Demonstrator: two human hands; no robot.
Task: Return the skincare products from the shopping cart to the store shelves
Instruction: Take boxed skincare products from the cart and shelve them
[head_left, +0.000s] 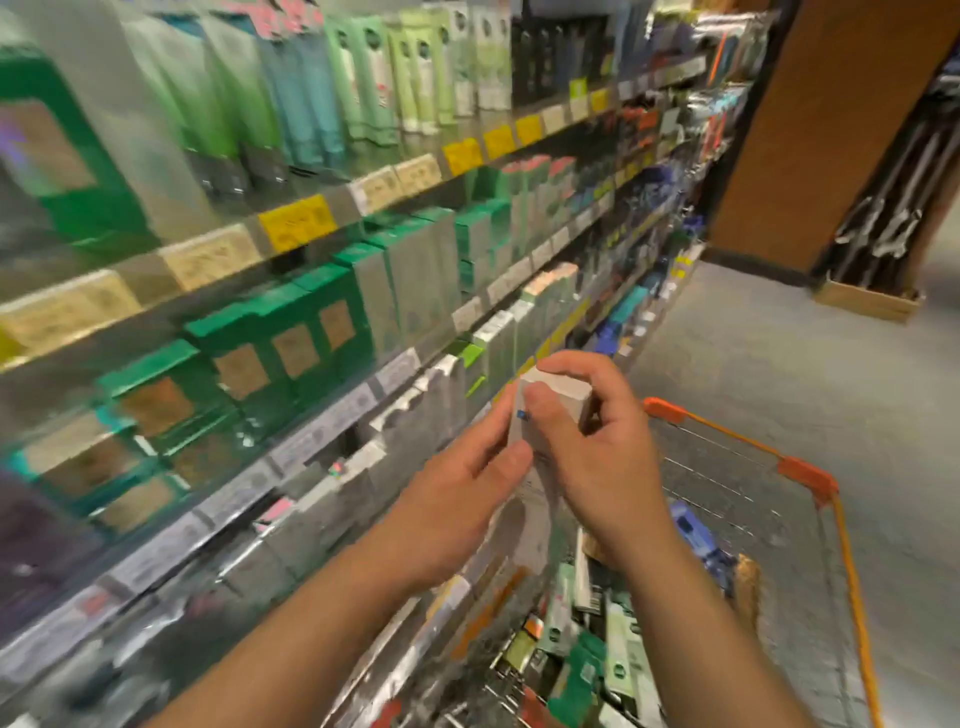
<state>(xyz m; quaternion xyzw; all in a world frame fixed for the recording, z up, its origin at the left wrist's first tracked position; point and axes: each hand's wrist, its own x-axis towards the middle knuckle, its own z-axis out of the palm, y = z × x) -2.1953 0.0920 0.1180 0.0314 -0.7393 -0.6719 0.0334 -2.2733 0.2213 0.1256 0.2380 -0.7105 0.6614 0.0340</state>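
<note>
A tall white skincare box (550, 395) is held upright above the shopping cart (808, 475), in front of the shelves. My right hand (592, 441) grips its top and right side with curled fingers. My left hand (467, 483) holds its left side, thumb against the front face. Inside the wire cart with orange rim lie several more products (597, 639), green, white and blue packs. The shelves (322, 415) on the left carry green boxes (291, 343), grey-white boxes (441, 400) and tubes. The picture is blurred by motion.
Price labels, yellow and white, run along the shelf edges (296, 223). A brown pillar (831, 130) stands at the far right with a cardboard box (867, 301) at its foot. Grey floor (779, 338) stretches ahead of the cart.
</note>
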